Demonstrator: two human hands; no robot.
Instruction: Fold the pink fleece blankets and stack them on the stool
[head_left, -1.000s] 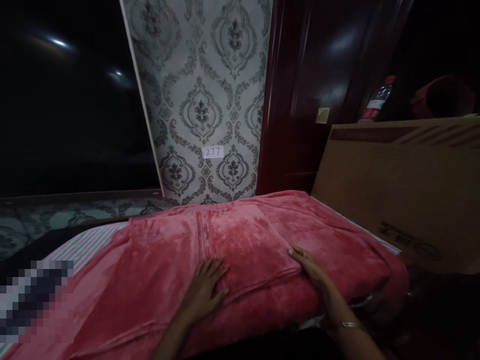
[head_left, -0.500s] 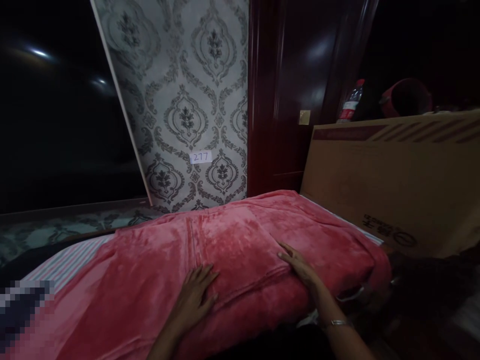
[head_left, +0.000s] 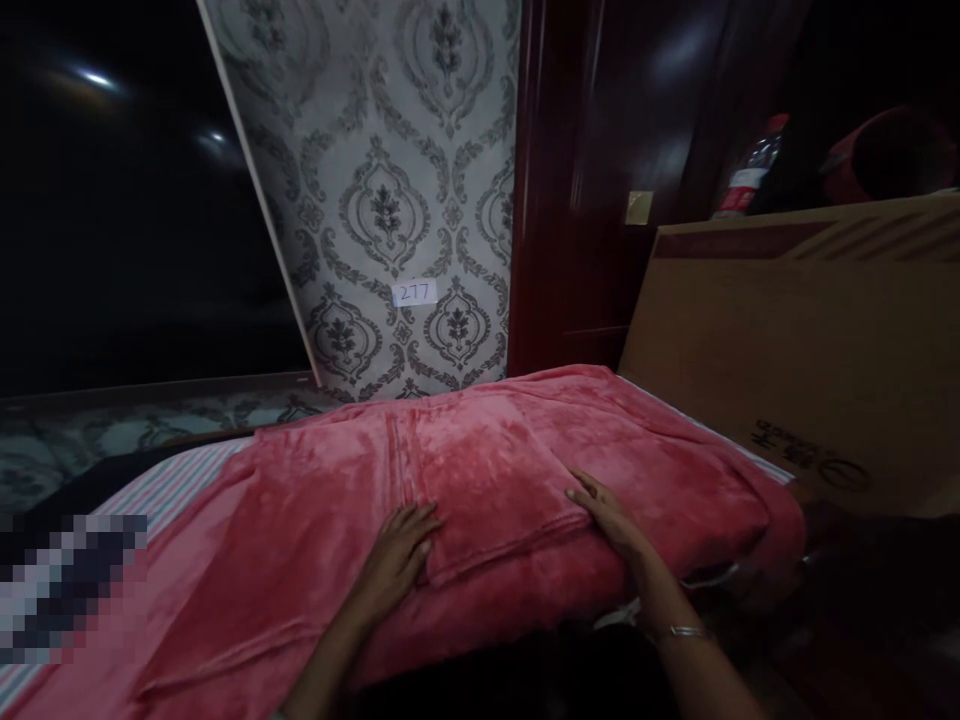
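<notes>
A plush pink-red blanket (head_left: 480, 460) lies spread over a low surface, with a folded section in its middle. My left hand (head_left: 397, 555) rests on the near left corner of that section, fingers stretched out on the fabric and thumb close beside them. On the section's right edge lies my right hand (head_left: 609, 515), fingers extended and touching the cloth, a bracelet (head_left: 686, 631) on its wrist. Neither hand visibly grips the blanket. Striped cloth (head_left: 176, 480) shows beneath the blanket at the left.
A large cardboard box (head_left: 795, 340) stands at the right, with a red-capped bottle (head_left: 750, 170) on top. Behind the blanket are a patterned wall (head_left: 382, 210) bearing a "277" label (head_left: 415, 292) and a dark red door (head_left: 585, 200). A big black screen (head_left: 135, 220) fills the left.
My view has tilted slightly, so the scene sits higher in the picture. My left thumb has drawn in toward its fingers at the fold's corner. The right hand stays at the fold's edge.
</notes>
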